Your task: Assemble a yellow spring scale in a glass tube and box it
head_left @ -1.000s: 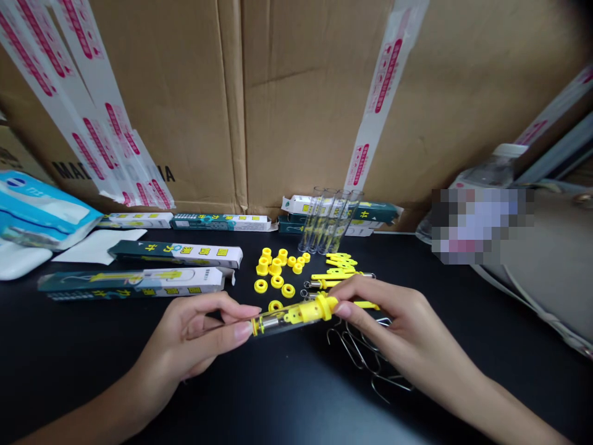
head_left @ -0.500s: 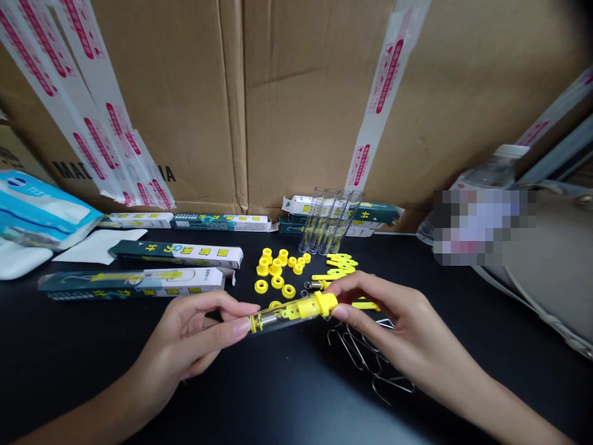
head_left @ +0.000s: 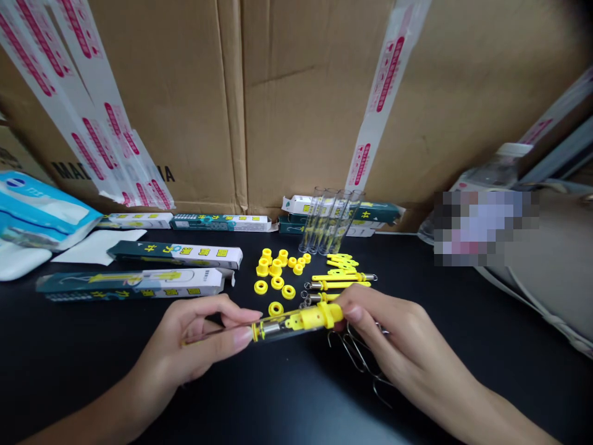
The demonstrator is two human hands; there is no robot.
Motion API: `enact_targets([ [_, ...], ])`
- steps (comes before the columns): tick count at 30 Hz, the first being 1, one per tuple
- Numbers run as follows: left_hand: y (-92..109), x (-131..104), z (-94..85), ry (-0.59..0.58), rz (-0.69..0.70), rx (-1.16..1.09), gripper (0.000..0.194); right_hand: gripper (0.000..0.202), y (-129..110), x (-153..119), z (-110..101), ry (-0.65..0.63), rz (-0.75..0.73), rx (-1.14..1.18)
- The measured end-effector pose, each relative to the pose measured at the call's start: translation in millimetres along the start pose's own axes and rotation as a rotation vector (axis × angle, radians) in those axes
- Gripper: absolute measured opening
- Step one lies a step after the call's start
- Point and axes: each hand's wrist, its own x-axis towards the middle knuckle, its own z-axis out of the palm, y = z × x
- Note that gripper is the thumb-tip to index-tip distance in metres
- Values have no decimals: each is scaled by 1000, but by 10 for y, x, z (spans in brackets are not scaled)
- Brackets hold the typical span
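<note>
A clear tubular spring scale [head_left: 275,327] with yellow parts and a silver spring inside lies almost level between my hands, over the black table. My left hand [head_left: 204,330] is closed on its left part, thumb and forefinger pinching the tube. At the other end, my right hand [head_left: 393,330] pinches the end of the yellow flanged plug [head_left: 328,315], which sits in the tube's mouth. Just beyond lie yellow rings [head_left: 276,308], yellow caps [head_left: 275,267] and yellow rods with springs [head_left: 340,285]. Metal wire hooks [head_left: 354,352] lie partly hidden under my right hand.
Several clear tubes [head_left: 328,219] stand upright before small printed boxes [head_left: 222,222]. More boxes [head_left: 134,284] lie at left, near a blue tissue pack [head_left: 44,210]. A large carton [head_left: 296,111] walls off the back. At right are a plastic bottle [head_left: 504,167] and a beige bag [head_left: 551,266].
My right hand has moved slightly right and down, its fingers now around the plug's outer end. The spring scale sits a little lower, and more of the rods behind it shows.
</note>
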Motion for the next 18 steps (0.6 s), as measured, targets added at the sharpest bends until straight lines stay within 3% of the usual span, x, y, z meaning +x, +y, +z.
enact_targets([
  [3, -20, 19, -28, 6, -22, -20, 33, 8, 2, 14, -7, 62, 19, 50],
  [12, -20, 23, -22, 14, -28, -4, 33, 5, 71, 41, 24, 2, 22, 90],
  [18, 55, -18, 58, 57, -8, -10, 24, 22, 19, 38, 13, -45, 19, 6],
])
